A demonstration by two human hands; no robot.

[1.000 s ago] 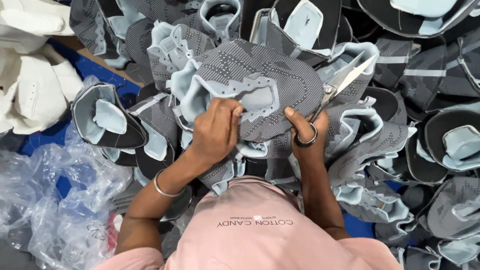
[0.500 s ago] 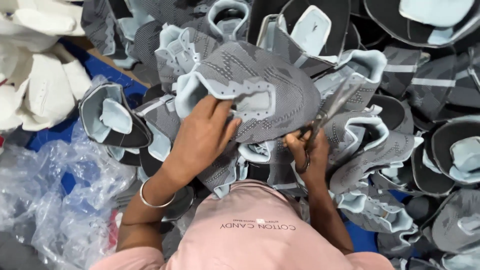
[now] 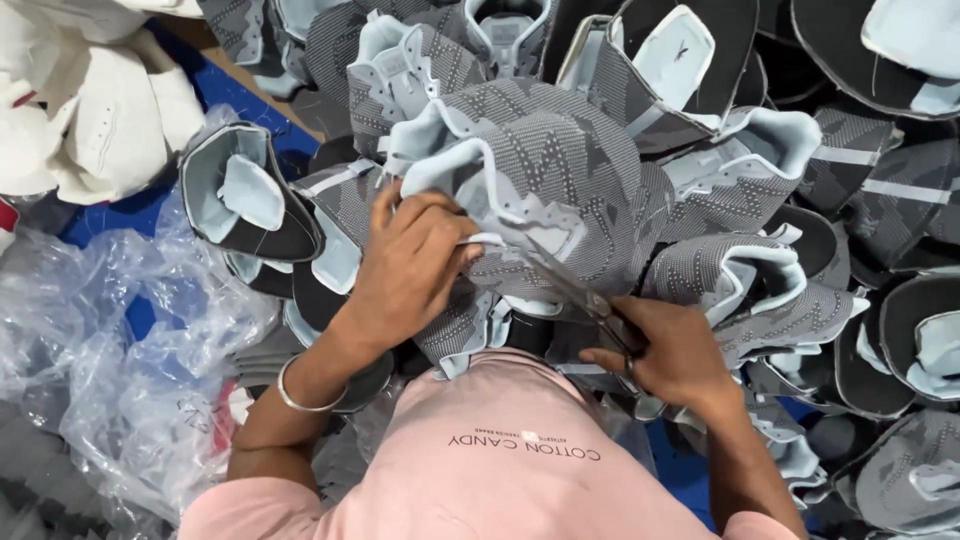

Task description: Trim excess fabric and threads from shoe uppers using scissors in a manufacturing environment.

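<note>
Shoe uppers (image 3: 760,190) crowding everywhere; plastic bags (image 3: 110,350) left.

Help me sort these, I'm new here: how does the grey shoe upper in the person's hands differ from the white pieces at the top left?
The grey shoe upper is patterned knit with pale blue lining; the white pieces are plain and smooth-looking. The grey upper is held by the left hand while the right hand works scissors at it; the white pieces lie untouched in a heap. Both look like unfinished shoe parts.

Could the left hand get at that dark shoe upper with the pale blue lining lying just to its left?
Probably yes: the left hand grips the grey knit upper, and the dark upper lies uncovered on top of the pile, close beside it.
</note>
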